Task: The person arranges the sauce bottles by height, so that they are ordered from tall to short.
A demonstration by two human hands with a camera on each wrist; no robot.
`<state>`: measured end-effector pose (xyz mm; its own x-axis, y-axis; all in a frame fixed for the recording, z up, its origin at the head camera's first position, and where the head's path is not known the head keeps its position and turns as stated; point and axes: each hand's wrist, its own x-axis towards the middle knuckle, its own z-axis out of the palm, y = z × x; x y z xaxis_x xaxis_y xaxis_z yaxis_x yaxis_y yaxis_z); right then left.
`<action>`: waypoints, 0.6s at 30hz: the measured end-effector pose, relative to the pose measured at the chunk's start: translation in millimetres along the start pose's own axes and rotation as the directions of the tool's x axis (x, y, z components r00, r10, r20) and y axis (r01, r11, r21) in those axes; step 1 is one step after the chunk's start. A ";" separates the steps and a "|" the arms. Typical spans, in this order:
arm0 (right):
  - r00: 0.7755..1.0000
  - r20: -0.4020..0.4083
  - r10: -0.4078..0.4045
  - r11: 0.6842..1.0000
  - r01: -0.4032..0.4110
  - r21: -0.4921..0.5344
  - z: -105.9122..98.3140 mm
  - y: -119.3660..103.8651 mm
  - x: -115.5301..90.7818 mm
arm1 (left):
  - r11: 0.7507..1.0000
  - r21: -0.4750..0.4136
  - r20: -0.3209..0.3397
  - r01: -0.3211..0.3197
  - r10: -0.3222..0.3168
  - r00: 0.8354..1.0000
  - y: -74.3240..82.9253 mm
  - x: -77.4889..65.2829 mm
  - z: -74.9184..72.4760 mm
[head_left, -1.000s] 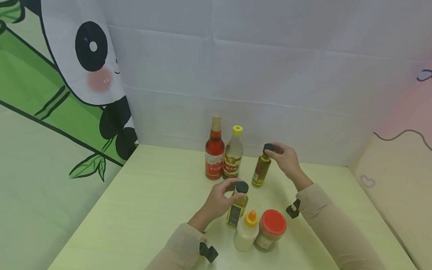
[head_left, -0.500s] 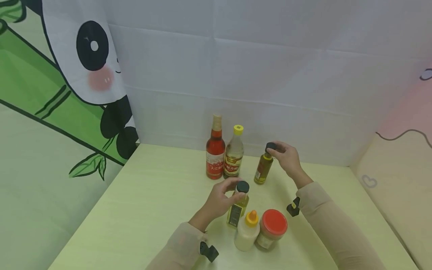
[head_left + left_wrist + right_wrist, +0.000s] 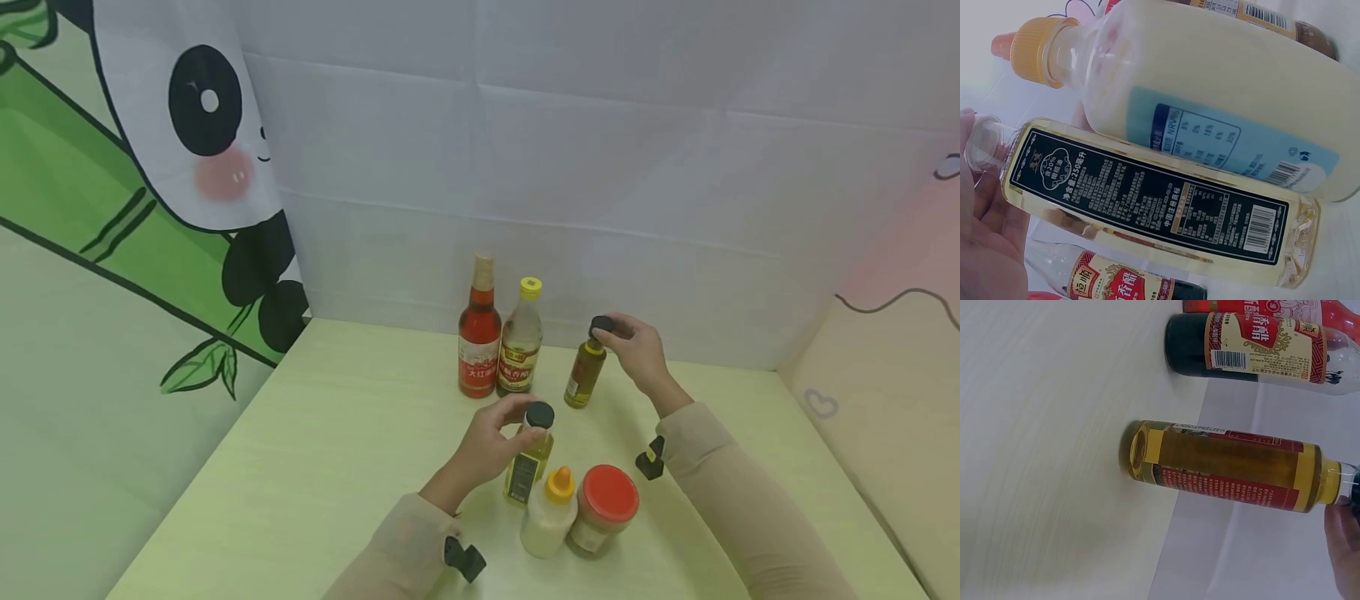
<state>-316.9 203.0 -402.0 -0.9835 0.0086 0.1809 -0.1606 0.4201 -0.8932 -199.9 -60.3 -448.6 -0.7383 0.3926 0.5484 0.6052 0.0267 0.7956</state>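
My left hand (image 3: 489,448) pinches the neck of a dark-capped, square-sided oil bottle (image 3: 1147,194) between thumb and fingers. That bottle stands upright, its black label showing in the left wrist view. Farther back, the right hand (image 3: 633,348) grips the black cap of a slimmer round oil bottle (image 3: 1229,465) with a yellow collar and red label. Its base is down at the table surface. Just in front of the left hand's bottle is a pale squeeze bottle (image 3: 546,523) with an orange nozzle, and beside it a red-lidded jar (image 3: 603,508).
Toward the back wall stand a red vinegar bottle (image 3: 478,342) and a yellow-capped vinegar bottle (image 3: 519,348), side by side. The pale table (image 3: 337,433) meets a hanging white cloth (image 3: 600,167) behind and printed cloth on both sides.
The slim oil bottle and the right hand have shifted very slightly to the right and back since the earliest frame. The left hand keeps its hold, and the other bottles stay put.
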 end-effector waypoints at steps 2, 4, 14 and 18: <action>1.000 0.002 0.006 1.000 -0.006 0.001 0.1 -1.3 -0.8 | 1.000 -0.002 0.000 0.014 -0.014 1.000 3.3 0.2 -0.4; 1.000 0.004 0.012 1.000 -0.012 0.003 0.4 -1.6 -1.5 | 1.000 -0.005 0.000 0.024 -0.024 1.000 5.0 0.1 -0.5; 1.000 0.008 -0.012 0.998 0.012 -0.058 1.2 -1.0 -3.5 | 1.000 -0.014 -0.007 0.025 -0.025 1.000 6.5 1.3 0.5; 1.000 0.004 -0.018 0.998 0.018 -0.066 0.5 0.7 -1.2 | 1.000 -0.011 -0.007 0.023 -0.023 1.000 5.3 1.1 0.1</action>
<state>-315.9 202.9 -403.1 -0.9808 -0.0024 0.1951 -0.1724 0.4789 -0.8608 -197.5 -59.6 -443.8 -0.7539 0.3857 0.5318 0.5849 0.0254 0.8107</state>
